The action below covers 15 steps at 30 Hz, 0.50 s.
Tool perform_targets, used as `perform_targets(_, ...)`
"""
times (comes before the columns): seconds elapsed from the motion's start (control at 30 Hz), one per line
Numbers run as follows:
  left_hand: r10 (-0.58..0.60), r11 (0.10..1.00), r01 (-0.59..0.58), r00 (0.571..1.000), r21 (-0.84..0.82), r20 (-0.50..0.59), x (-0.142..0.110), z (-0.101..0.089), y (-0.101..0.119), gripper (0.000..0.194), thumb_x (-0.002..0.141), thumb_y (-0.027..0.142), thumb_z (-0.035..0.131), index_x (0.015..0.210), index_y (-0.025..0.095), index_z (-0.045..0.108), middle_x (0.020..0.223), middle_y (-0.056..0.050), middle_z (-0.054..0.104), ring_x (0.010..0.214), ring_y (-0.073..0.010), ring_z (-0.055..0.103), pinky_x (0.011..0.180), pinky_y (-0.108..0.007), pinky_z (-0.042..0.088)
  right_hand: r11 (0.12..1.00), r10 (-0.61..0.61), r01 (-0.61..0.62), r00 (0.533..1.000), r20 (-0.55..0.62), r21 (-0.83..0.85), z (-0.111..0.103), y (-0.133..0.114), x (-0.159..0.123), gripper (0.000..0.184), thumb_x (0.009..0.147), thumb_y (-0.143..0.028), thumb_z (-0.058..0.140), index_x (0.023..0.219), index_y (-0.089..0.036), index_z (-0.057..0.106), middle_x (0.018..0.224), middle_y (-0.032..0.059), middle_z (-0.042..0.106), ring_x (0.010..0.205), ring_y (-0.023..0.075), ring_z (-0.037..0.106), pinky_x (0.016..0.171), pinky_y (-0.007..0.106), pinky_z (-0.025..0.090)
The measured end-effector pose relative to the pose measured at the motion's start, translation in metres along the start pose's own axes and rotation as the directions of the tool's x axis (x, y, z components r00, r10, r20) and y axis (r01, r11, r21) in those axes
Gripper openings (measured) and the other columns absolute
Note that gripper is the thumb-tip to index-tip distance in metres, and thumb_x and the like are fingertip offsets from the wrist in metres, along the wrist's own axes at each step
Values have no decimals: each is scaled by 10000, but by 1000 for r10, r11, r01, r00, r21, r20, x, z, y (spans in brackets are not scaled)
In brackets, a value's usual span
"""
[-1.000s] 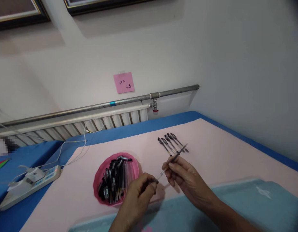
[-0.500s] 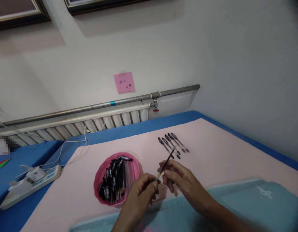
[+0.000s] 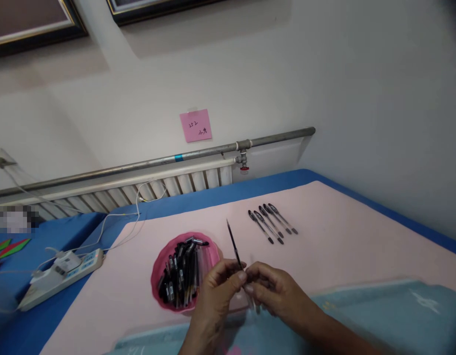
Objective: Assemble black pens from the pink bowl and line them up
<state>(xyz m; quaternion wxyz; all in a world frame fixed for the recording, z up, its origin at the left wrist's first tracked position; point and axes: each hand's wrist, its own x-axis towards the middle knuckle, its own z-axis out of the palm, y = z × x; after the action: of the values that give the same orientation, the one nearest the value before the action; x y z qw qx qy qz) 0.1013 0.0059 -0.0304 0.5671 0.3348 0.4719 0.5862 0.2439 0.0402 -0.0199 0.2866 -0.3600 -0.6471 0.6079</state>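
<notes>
A pen refill [image 3: 233, 245] with a dark ink tube slants upward between my two hands, its tip pointing away from me. My left hand [image 3: 221, 291] pinches it between thumb and fingers. Close against it, my right hand [image 3: 274, 291] has its fingers closed around the refill's lower part. A pale, blurred end shows below the fingers. To the left stands a pink scalloped basket [image 3: 156, 291] holding black caps, refills and clear pen barrels [image 3: 203, 264]. Beyond my hands, several capped pens [image 3: 272, 222] lie side by side on the pink table cover [image 3: 335, 231].
A white power strip [image 3: 91, 259] with plugs and cables lies on the blue surface at left. Light blue cloth [image 3: 376, 310] spans the near edge. Behind the table are a radiator [image 3: 191, 182], a pipe [image 3: 150, 165] and a wall with a pink note [image 3: 196, 125].
The refill has swung from leaning right to leaning left, with its tip now near the basket's side. My hands have come together around its lower part.
</notes>
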Motion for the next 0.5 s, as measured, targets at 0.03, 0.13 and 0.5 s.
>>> perform_targets(0.03,8,1000,-8,1000,9,-2,0,0,0,295,581,344,754,791,152,673,708,-2,611,638,-100,501,625,-231,395,1000,0,0,1000,6,8,0,1,0,71,772,-277,572,763,-207,579,529,-72,500,462,81,426,461,194,326)
perform_targets(0.13,8,1000,-8,1000,12,-6,2,1,-1,305,582,348,748,798,148,668,696,-6,610,630,-106,510,605,-233,395,1000,-17,16,999,27,21,0,5,1,18,741,-218,577,742,-204,566,560,-63,511,508,91,461,489,194,350)
perform_targets(0.5,140,943,-95,983,320,-120,0,-9,22,287,697,354,607,893,147,641,723,-22,604,612,-109,505,543,-218,383,995,20,-14,998,56,-96,4,4,4,116,797,-307,492,713,-227,493,520,-62,459,473,105,452,443,216,324)
